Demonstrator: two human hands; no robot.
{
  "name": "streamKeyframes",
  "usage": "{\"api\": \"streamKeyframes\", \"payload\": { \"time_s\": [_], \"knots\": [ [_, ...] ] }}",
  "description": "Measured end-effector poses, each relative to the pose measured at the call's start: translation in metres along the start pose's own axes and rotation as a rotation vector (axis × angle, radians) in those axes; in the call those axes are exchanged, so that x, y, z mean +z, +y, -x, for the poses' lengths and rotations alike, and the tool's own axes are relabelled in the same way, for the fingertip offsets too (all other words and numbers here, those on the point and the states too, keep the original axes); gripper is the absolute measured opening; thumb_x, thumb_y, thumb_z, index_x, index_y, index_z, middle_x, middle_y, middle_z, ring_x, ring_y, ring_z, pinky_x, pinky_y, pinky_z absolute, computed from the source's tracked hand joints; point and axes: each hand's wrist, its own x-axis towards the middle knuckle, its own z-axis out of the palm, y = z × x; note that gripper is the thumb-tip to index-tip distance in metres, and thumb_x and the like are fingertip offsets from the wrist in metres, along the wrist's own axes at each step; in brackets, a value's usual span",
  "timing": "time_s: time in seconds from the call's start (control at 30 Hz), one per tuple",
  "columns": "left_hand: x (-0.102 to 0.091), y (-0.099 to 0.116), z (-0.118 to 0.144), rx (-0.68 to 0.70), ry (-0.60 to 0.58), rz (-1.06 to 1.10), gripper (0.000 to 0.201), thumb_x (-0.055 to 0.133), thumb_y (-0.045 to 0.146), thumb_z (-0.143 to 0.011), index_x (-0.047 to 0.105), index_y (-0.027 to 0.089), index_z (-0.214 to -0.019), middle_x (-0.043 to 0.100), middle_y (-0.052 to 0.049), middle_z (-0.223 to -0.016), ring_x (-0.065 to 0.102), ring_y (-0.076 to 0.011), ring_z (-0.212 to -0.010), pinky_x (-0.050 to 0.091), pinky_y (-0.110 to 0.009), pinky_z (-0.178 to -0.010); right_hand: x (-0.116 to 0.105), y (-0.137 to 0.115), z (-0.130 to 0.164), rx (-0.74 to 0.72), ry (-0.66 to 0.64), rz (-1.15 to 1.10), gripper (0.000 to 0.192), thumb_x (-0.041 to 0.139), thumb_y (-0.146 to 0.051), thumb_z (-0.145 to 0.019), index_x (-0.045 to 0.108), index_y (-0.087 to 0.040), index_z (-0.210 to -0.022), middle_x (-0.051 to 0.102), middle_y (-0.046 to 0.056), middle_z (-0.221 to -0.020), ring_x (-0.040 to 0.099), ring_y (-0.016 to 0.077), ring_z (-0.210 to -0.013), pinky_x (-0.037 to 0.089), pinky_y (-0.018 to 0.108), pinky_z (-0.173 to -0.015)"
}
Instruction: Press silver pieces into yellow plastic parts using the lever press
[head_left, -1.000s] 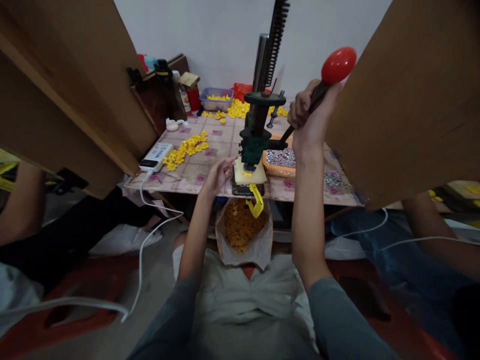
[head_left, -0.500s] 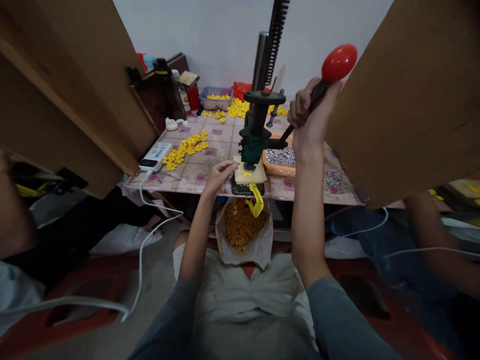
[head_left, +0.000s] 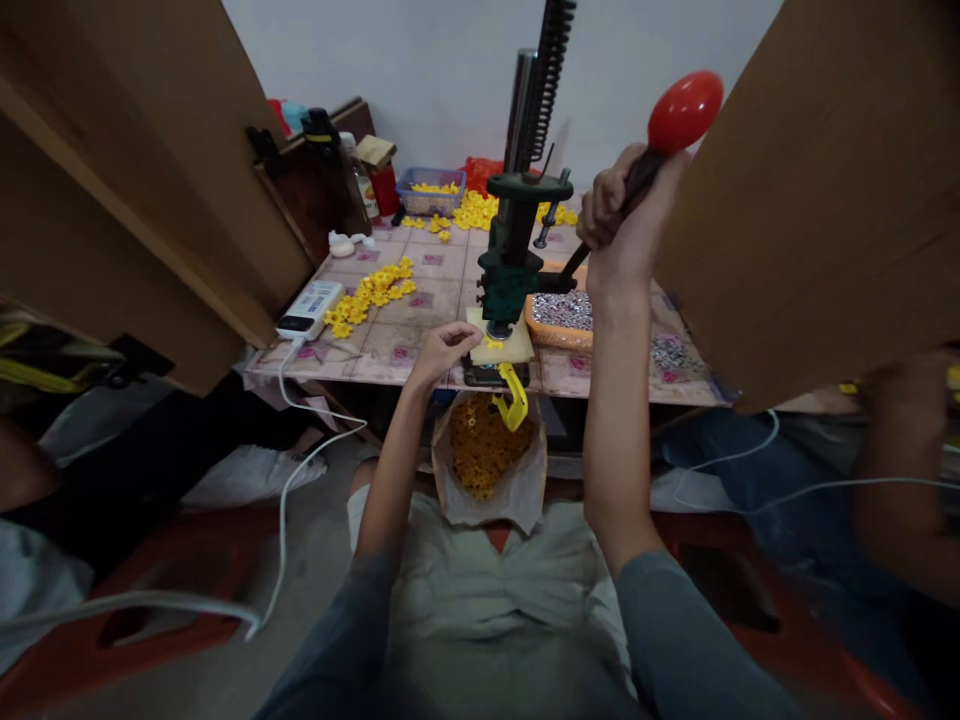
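Note:
My right hand is wrapped round the raised lever of a green hand press, just below its red ball knob. My left hand is at the left edge of the pale yellow pad under the press head. Its thumb and fingers are drawn together; whatever they hold, if anything, is too small to make out. A yellow flower-shaped piece lies on the pad beneath the punch. From the pad's front a yellow plastic clip-like part hangs over the table edge.
Right of the press stands an orange tray of small metal parts, some spilled beside it. Yellow flower pieces lie at left near a white power strip. A paper-lined bag of pieces sits below. Wooden partitions flank me, people beyond.
My left fingertips have moved slightly right over the pad's edge. My right hand keeps its hold on the lever, with the knob a little higher in view.

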Motion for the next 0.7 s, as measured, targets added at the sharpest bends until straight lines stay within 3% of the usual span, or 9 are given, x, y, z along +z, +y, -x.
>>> {"api": "streamKeyframes", "payload": {
  "time_s": [0.2,0.37,0.5,0.63,0.7],
  "knots": [
    [0.0,0.0013,0.0015,-0.007,-0.032,0.006,0.052,0.09,0.063,-0.073,0.079,0.014,-0.088,0.075,-0.005,-0.088,0.064,-0.0171,-0.086,0.051,-0.027,-0.081,0.0027,-0.0004,0.0005,-0.083,-0.035,-0.041,0.084,0.049,-0.11,-0.066,0.03,-0.029,-0.056,0.016,0.0,-0.059,0.008,0.0176,-0.051,0.007,0.036,-0.049],
    [-0.0015,-0.0005,0.0014,-0.016,-0.04,0.036,0.053,0.092,0.063,-0.073,0.078,0.014,-0.089,0.075,-0.005,-0.088,0.064,-0.0156,-0.083,0.05,-0.026,-0.08,0.0009,0.0017,0.0001,-0.071,-0.028,-0.048,0.078,0.052,-0.108,-0.067,0.035,-0.033,-0.056,0.024,0.001,-0.054,0.018,0.0203,-0.048,0.009,0.038,-0.046],
    [-0.0022,-0.0011,0.0008,-0.021,-0.042,0.043,0.055,0.092,0.065,-0.073,0.079,0.013,-0.089,0.075,-0.005,-0.087,0.064,-0.0158,-0.082,0.05,-0.026,-0.079,0.0019,0.0011,0.001,-0.024,-0.008,0.003,0.082,0.054,-0.111,-0.058,0.032,-0.032,-0.058,0.021,0.002,-0.052,0.027,0.0226,-0.048,0.009,0.038,-0.045],
    [-0.0008,0.0001,0.0006,-0.03,-0.021,0.052,0.055,0.093,0.064,-0.071,0.081,0.014,-0.09,0.078,-0.007,-0.09,0.068,-0.0177,-0.086,0.052,-0.028,-0.082,0.0029,-0.0001,0.002,-0.076,-0.011,-0.013,0.087,0.05,-0.112,-0.06,0.028,-0.028,-0.059,0.017,0.0,-0.058,0.018,0.0183,-0.049,0.007,0.035,-0.048],
    [0.0001,0.0002,0.0005,-0.043,-0.007,0.074,0.055,0.095,0.063,-0.069,0.083,0.014,-0.091,0.081,-0.007,-0.092,0.07,-0.0185,-0.088,0.054,-0.029,-0.084,0.0025,-0.0005,0.0022,-0.057,-0.005,0.01,0.086,0.051,-0.112,-0.06,0.029,-0.029,-0.059,0.017,0.001,-0.057,0.02,0.0198,-0.05,0.007,0.034,-0.048]
  ]
}}
